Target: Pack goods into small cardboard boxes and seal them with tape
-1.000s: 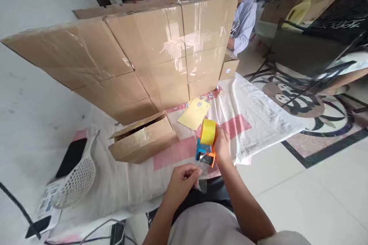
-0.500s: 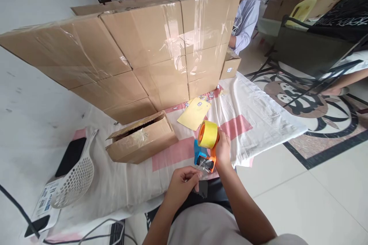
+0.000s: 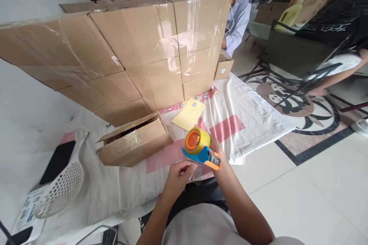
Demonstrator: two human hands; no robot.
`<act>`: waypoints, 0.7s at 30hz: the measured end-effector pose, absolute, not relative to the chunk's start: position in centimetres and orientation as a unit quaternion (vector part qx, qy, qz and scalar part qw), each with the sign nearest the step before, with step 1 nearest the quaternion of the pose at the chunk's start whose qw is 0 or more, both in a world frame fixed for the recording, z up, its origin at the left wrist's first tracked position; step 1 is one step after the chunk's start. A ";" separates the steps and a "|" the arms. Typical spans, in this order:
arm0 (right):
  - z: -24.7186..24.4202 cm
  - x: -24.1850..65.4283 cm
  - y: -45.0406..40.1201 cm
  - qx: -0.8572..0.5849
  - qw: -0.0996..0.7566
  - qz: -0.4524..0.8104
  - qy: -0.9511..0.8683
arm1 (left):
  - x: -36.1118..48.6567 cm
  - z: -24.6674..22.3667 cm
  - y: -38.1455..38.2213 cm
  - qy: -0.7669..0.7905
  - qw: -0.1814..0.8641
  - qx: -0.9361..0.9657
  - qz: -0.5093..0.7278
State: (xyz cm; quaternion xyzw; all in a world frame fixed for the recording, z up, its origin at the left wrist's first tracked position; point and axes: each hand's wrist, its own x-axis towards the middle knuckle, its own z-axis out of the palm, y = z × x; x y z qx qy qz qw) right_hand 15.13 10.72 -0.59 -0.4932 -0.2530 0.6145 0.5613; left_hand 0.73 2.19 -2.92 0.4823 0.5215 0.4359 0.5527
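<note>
My right hand [image 3: 215, 147] grips a tape dispenser [image 3: 202, 156] with a blue and orange body and a yellow roll of tape [image 3: 203, 141] on it. The dispenser is tilted, its blue side turned toward my left hand. Close below it, my left hand [image 3: 178, 176] is closed in a pinch. A small pale sliver of clear tape [image 3: 190, 177] shows at its fingertips; most of the strip cannot be made out. Ahead to the left lies a cardboard box [image 3: 138, 141] with its top flap slightly raised. Yellow paper [image 3: 188, 115] lies on the cloth beyond the dispenser.
A wall of taped cartons [image 3: 152, 53] stands across the table [image 3: 258, 122]. On the left are a white perforated basket [image 3: 61, 183] and a black flat object [image 3: 57, 160]. A small box [image 3: 224, 65] sits behind, near a person in a pale shirt [image 3: 240, 23]. At right is a chair [image 3: 296, 53].
My right hand has turned the tape dispenser over, so its blue side now faces my left hand. The clear strip that hung by my left fingers has mostly dropped from sight. The view shifted slightly right.
</note>
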 end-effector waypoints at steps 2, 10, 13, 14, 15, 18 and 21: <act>-0.2 16.1 11.7 -0.475 0.587 0.618 -0.219 | 0.0 -2.8 2.2 0.539 0.543 0.467 0.443; -2.4 20.1 17.0 -0.486 0.659 0.449 -0.357 | -3.1 -1.4 2.7 0.576 0.490 0.416 0.505; -3.7 21.2 17.7 -0.527 0.603 0.457 -0.388 | -3.8 -0.9 2.7 0.580 0.470 0.407 0.526; -3.8 21.6 17.6 -0.548 0.588 0.438 -0.402 | -4.0 -0.7 2.7 0.582 0.462 0.406 0.532; -3.8 22.0 17.4 -0.574 0.579 0.404 -0.415 | -4.3 -0.4 2.6 0.582 0.453 0.408 0.538; -2.5 22.3 15.5 -0.642 0.593 0.229 -0.429 | -5.0 0.4 2.3 0.585 0.432 0.416 0.546; -0.3 20.1 12.4 -0.584 0.569 0.220 -0.536 | -5.2 1.2 1.8 0.597 0.414 0.441 0.527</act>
